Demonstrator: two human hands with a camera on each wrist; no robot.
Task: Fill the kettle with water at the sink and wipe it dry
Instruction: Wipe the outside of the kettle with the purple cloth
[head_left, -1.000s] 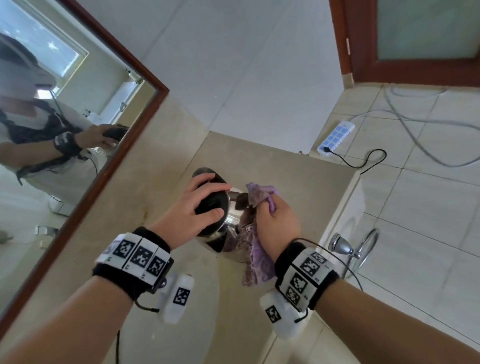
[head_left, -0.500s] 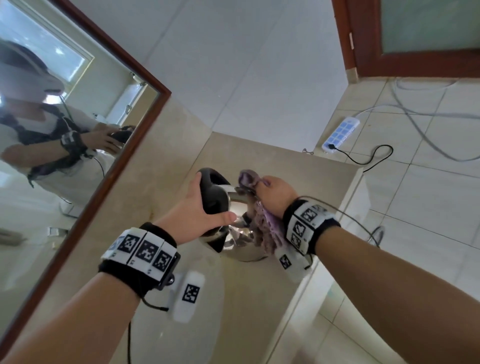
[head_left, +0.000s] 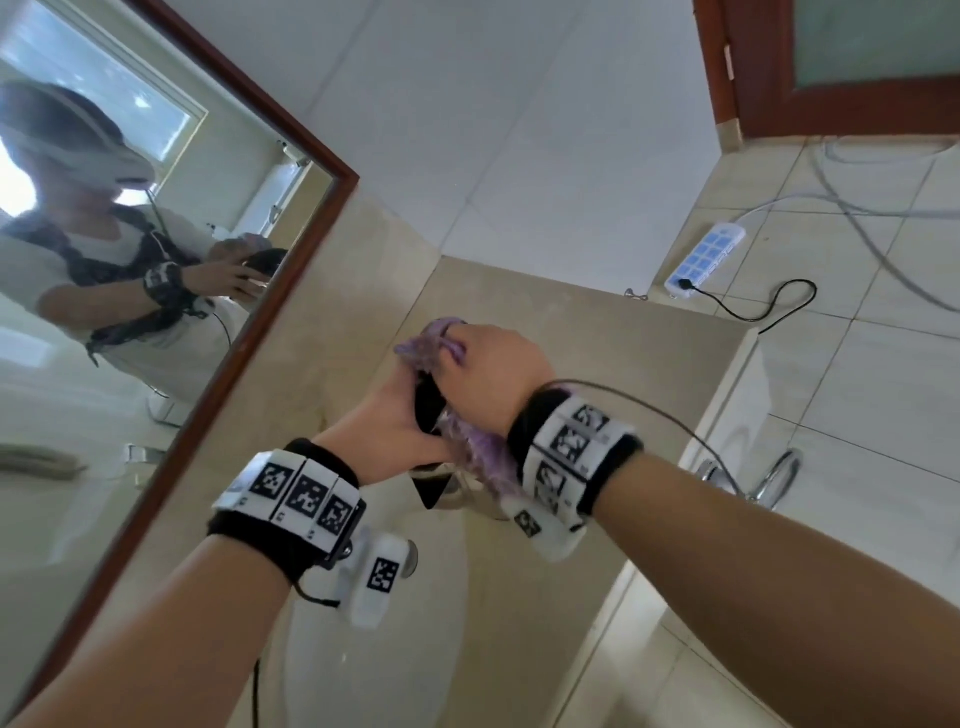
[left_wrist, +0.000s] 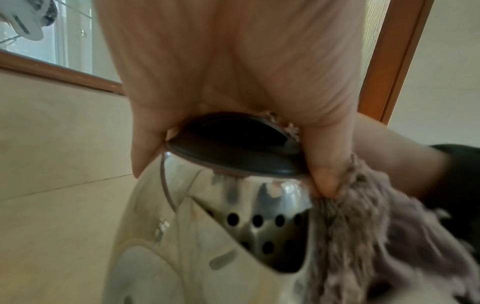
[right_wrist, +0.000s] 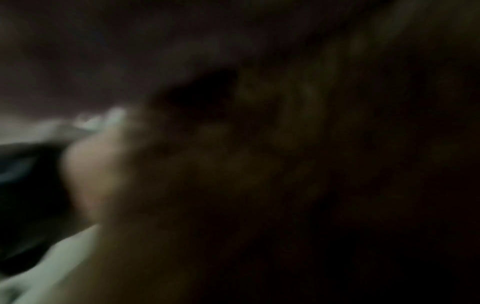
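Observation:
A steel kettle (left_wrist: 259, 205) with a black lid (left_wrist: 233, 148) stands on the beige counter (head_left: 613, 343) just beyond the basin. In the head view only a sliver of the kettle (head_left: 427, 410) shows between my hands. My left hand (head_left: 387, 421) grips the lid from above, with the thumb (left_wrist: 324, 164) down its right side. My right hand (head_left: 493, 374) holds a purple shaggy cloth (head_left: 431, 338) and presses it over the far top of the kettle. The cloth (left_wrist: 363, 236) also hangs down the kettle's right side. The right wrist view is dark and blurred.
A white basin (head_left: 374, 665) lies close below my wrists. A wood-framed mirror (head_left: 156, 312) runs along the left wall. A chrome ring (head_left: 774, 475) hangs under the counter's right edge. On the tiled floor lie a power strip (head_left: 706, 260) and cables, near a brown door (head_left: 831, 67).
My right hand has carried the cloth from the kettle's right side up and over its top to the far side. The left hand has kept its hold on the lid.

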